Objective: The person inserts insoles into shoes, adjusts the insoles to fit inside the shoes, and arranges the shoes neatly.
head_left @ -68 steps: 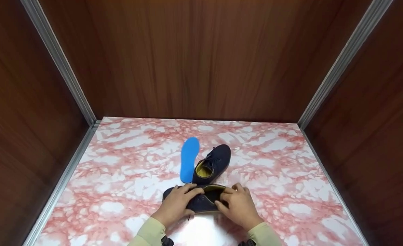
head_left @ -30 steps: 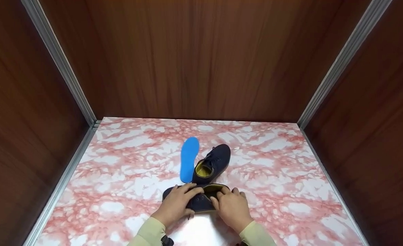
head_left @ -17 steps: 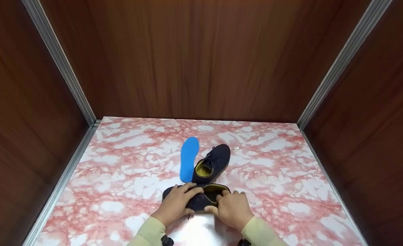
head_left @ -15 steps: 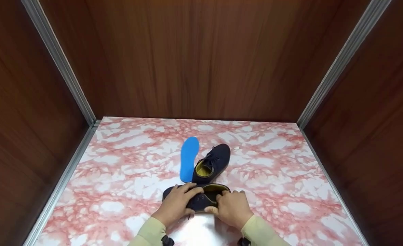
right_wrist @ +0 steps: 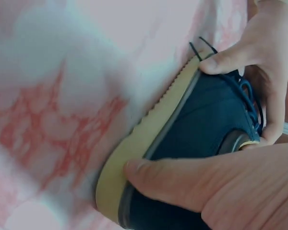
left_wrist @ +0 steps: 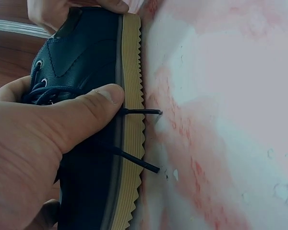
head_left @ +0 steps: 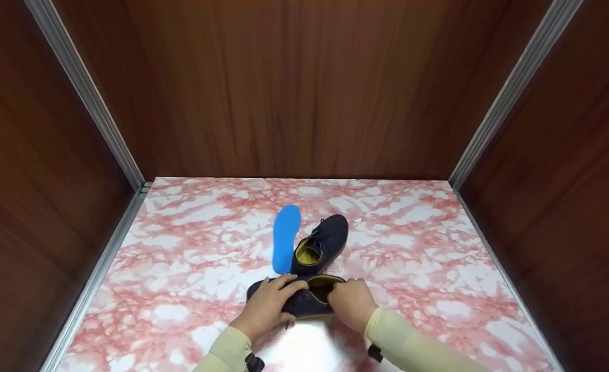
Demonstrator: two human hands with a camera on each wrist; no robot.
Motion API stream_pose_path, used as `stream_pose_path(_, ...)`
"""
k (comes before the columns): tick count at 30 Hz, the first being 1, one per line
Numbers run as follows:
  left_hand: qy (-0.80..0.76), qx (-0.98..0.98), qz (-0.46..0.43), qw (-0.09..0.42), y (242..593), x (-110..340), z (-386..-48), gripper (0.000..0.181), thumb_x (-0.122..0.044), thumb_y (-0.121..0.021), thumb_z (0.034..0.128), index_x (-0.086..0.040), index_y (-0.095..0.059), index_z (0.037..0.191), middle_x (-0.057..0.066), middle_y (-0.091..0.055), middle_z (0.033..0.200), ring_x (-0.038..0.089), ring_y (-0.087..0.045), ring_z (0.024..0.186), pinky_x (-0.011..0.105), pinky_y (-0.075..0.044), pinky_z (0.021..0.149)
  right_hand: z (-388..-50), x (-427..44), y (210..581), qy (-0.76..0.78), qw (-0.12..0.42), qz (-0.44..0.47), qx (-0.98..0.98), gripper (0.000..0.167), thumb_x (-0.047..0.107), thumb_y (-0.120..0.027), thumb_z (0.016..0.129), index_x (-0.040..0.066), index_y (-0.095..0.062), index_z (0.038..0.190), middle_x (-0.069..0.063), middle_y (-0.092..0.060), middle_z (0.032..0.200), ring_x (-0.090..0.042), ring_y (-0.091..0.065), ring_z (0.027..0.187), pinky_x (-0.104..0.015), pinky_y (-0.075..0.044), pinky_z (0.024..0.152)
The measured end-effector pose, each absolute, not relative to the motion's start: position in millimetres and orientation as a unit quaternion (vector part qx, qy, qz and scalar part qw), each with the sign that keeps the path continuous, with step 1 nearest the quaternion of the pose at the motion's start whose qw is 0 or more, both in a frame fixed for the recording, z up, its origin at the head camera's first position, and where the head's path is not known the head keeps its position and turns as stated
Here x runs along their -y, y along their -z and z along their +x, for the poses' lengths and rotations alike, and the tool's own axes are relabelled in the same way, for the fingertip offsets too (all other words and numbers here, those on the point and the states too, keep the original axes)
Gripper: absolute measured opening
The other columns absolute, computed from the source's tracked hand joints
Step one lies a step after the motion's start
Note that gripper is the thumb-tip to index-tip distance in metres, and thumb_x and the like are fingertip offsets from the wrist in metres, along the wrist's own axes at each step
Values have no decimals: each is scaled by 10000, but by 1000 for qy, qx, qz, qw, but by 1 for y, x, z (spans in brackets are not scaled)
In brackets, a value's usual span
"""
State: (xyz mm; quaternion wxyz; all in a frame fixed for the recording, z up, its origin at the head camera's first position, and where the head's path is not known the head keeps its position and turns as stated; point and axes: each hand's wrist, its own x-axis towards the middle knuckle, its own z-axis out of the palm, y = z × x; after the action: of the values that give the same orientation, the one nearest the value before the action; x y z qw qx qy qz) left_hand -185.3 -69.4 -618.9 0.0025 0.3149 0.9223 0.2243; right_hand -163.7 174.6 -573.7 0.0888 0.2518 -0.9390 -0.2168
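A navy lace-up shoe with yellow lining [head_left: 309, 308] lies sideways before me, toe to the left. My left hand [head_left: 266, 310] grips its front across the laces [left_wrist: 53, 91], thumb pressed on the side just above the ridged tan sole [left_wrist: 130, 62]. At the heel end, my right hand [head_left: 353, 304] holds the shoe, its thumb [right_wrist: 158, 177] against the side by the sole. Its other fingers curl over the heel opening and are mostly hidden. Behind lies the matching shoe [head_left: 335, 232], toe pointing away, next to a flat blue insole [head_left: 284, 237].
The pink and white marbled tabletop [head_left: 190, 258] extends around the shoes. Brown wood-grain panels [head_left: 283, 93] enclose it at the back and both sides, with metal rails [head_left: 84, 98] at the corners.
My right hand has shifted over the heel opening; its fingers curl in more and its thumb has dropped from the head view. The left hand keeps its grip. The head view has tilted slightly.
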Motion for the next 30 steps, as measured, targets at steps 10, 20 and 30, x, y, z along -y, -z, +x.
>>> stream_pose_path(10,-218,-923,316,0,616,70,-186,831,-338,-949,826,-370,-541,1550,88,-529,1658,354,-556,1515,728,-429,1214,-164,-169,569,258,107,254,926,229,225,-817,847,204,-699,652,23,-714,682,-187,-635,556,-394,-537,543)
stream_pose_path(20,-221,-924,311,-3,619,69,-185,827,-345,-951,817,-390,-544,1535,90,-540,1653,377,-569,1506,724,-428,1220,-160,-166,574,266,114,247,925,155,276,-818,858,190,-745,752,-28,-678,764,-227,-635,603,-387,-527,513)
stream_pose_path(30,-217,-927,305,-2,619,68,-184,819,-353,-939,834,-387,-539,1549,85,-531,1665,386,-558,1513,705,-405,1251,-170,-165,563,219,47,249,942,36,300,-822,867,271,-822,888,7,-783,971,-323,-673,747,-482,-553,710)
